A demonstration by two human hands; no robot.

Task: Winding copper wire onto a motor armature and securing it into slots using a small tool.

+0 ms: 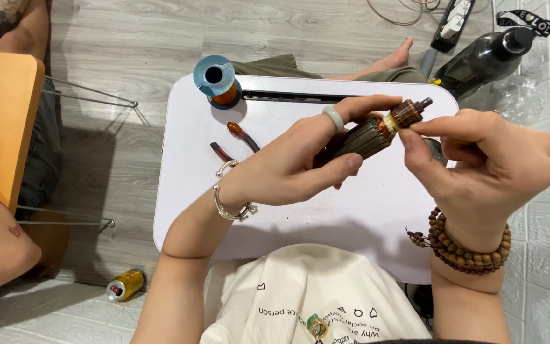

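Observation:
My left hand [300, 159] grips a dark cylindrical motor armature [377, 132] with copper windings, held above a small white lap table [192, 165]. My right hand [479, 162] pinches the armature's coppery commutator end [407, 114] between thumb and forefinger. A pale ring sits on my left hand, a silver bracelet on that wrist, and a wooden bead bracelet on my right wrist.
A blue spool of copper wire [218, 79] stands at the table's far left corner. Red-handled pliers [235, 141] lie beside my left hand. A yellow can [124, 285] lies on the floor. Another person sits at an orange table [1, 121] on the left. A dark bottle [485, 57] lies far right.

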